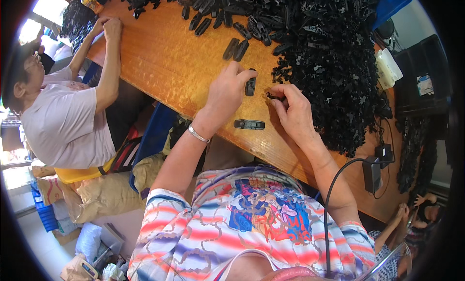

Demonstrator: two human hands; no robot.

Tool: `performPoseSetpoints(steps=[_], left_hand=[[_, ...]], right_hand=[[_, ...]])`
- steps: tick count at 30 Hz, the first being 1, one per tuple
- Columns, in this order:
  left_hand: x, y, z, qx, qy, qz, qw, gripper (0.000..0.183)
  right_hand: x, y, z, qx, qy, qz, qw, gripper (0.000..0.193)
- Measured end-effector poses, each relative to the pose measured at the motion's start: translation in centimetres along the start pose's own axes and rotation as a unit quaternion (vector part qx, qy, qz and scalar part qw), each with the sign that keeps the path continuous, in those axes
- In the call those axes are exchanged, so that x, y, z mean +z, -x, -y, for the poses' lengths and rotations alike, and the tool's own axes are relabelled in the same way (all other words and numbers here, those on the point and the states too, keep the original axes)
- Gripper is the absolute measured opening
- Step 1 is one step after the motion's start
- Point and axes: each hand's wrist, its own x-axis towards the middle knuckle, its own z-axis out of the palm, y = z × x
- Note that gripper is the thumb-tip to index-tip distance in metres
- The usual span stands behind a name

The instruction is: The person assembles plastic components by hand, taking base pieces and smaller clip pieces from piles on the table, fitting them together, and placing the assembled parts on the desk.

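My left hand (225, 90) is closed, thumb and finger pinching an oblong black plastic piece (250, 85) held just over the wooden table (169, 70). To its right my right hand (295, 110) has its fingertips pressed together on a small dark part (275, 96), mostly covered by the fingers. Nearer to me, a black plastic piece of similar shape (249, 124) lies crosswise by the table's edge. Two more long black pieces (240, 50) rest side by side beyond my left hand.
A big heap of small black parts (329, 87) covers the table's right side, with longer black pieces (261, 24) piled behind. A power adapter (372, 174) and its cable lie at the right edge. Another person (68, 111) works at the left. Brown sacks (114, 191) stand below.
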Motion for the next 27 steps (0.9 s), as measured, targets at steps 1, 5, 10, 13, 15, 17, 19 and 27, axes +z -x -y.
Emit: performPoseSetpoints(steps=[1, 5, 10, 13, 15, 17, 19, 27], left_hand=[[-0.1, -0.1, 0.0, -0.001, 0.001, 0.0, 1.0, 0.029], [-0.2, 0.0, 0.1, 0.009, -0.005, 0.002, 1.0, 0.028], [-0.2, 0.5, 0.2, 0.007, 0.002, -0.004, 1.0, 0.028], [-0.4, 0.6, 0.0, -0.004, -0.001, 0.009, 1.0, 0.026], [-0.4, 0.6, -0.1, 0.0, 0.003, 0.004, 1.0, 0.026], [-0.4, 0.7, -0.1, 0.0, 0.007, 0.005, 1.0, 0.026], [-0.4, 0.7, -0.1, 0.0, 0.01, 0.006, 1.0, 0.026], [-0.8, 0.7, -0.1, 0.008, 0.0, 0.015, 1.0, 0.028]], right_hand=[[0.1, -0.1, 0.3, 0.013, -0.015, -0.003, 1.0, 0.027], [0.5, 0.0, 0.3, 0.02, -0.021, -0.015, 0.999, 0.026], [1.2, 0.1, 0.0, -0.002, -0.041, -0.036, 0.998, 0.021], [1.2, 0.1, 0.0, -0.035, -0.029, -0.045, 0.998, 0.016], [1.1, 0.0, 0.0, -0.059, -0.012, -0.049, 0.997, 0.015], [1.2, 0.1, 0.1, -0.06, -0.019, -0.053, 0.997, 0.014], [1.2, 0.1, 0.1, -0.06, -0.022, -0.053, 0.997, 0.015], [1.3, 0.1, 0.3, -0.057, -0.045, -0.05, 0.996, 0.017]])
